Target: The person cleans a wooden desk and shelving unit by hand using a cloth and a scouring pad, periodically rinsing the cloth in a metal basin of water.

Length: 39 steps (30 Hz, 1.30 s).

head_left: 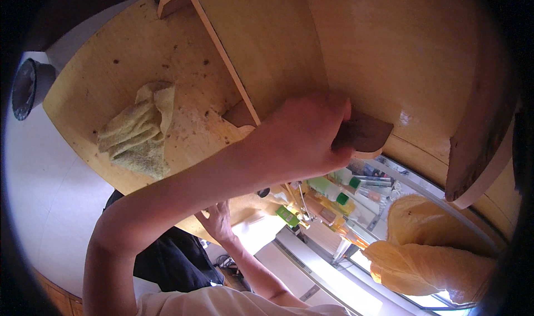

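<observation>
My left arm reaches up and across to the right. The left hand (311, 132) is closed, its thumb and forefinger against a dark-topped wooden shelf (370, 135) with a pale edge. Whatever lies inside its curled fingers is hidden. Below that forearm my right hand (218, 221) rests at the edge of a pale wooden board (194, 77), its fingers loosely apart and partly covered by the left arm. A crumpled yellow-green cloth (142, 130) lies on the board, away from both hands. Dark specks dot the board around the cloth.
Bottles with green caps (336, 193), a green box (287, 216) and small items stand beyond the shelf. An orange-yellow plastic bag (428, 260) is at the lower right. A curved shelf (481, 132) juts out at the far right. A bucket (33, 88) stands at the left.
</observation>
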Motion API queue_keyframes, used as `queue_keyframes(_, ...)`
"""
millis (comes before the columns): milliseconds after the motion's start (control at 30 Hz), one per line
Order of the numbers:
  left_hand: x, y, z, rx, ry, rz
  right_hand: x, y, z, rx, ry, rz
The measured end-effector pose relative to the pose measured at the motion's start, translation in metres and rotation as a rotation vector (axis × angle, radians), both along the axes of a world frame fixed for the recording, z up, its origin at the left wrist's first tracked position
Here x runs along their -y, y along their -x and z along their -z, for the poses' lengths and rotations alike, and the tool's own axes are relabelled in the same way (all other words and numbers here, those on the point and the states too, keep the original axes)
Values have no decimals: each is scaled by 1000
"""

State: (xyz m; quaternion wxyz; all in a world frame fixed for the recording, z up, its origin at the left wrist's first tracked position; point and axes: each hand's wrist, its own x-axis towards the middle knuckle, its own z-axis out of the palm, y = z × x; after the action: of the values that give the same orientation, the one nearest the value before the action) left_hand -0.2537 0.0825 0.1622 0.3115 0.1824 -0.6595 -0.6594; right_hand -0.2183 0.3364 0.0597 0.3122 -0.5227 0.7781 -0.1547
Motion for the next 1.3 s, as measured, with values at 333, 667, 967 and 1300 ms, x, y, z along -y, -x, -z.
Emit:
queue_keyframes(333, 23, 20, 6, 14, 581, -33, 4, -1, -4, -2, 50, 21)
queue_keyframes(667, 24, -60, -12, -126, 164, -147, 7, -1, -6, -4, 26, 15)
queue_keyframes(967, -54, -297, 49, -146, -1120, -517, -12, 9, 14, 76, 14, 73)
queue_keyframes(1300, 52, -506, 119, 138, -682, -1206, -4, -6, 4, -68, 88, -52)
